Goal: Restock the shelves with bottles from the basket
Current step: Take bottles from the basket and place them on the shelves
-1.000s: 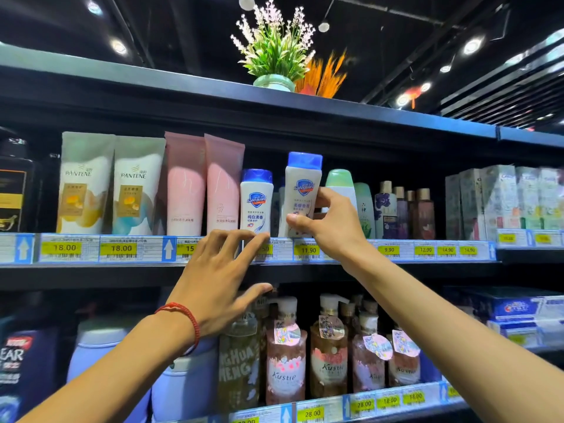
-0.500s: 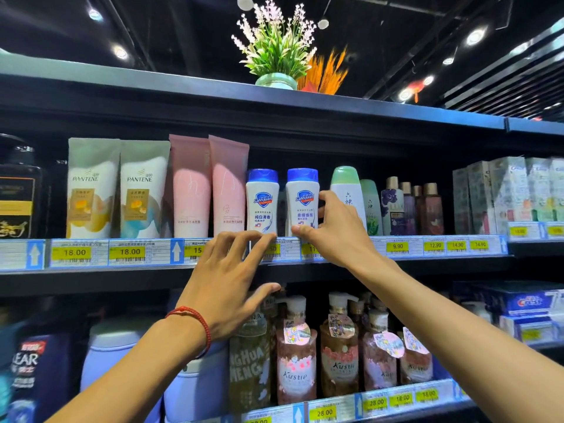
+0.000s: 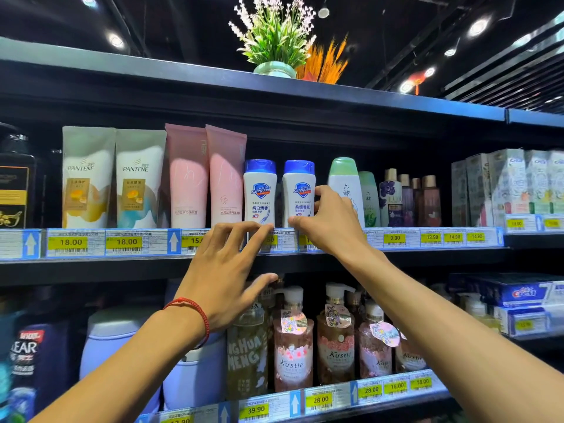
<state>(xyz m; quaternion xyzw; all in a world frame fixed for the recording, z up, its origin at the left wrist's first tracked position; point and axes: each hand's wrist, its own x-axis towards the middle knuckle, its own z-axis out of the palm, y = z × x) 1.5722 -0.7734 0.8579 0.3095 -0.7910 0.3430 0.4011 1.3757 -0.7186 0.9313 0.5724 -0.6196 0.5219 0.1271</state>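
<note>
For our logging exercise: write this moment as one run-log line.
right hand: grips blue-capped white plastic bottle | bottle: upright on dark shelf | left hand: open, at shelf edge

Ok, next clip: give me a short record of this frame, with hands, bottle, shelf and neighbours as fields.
right hand: grips the right Safeguard bottle, thumb at its base, fingers round its right side
right Safeguard bottle: upright on the shelf, blue cap up
left hand: open, fingers spread, fingertips at the price strip below the left Safeguard bottle; contact unclear
neighbours: pink tubes left of the two Safeguard bottles, green-capped bottle to their right
basket: not in view
</note>
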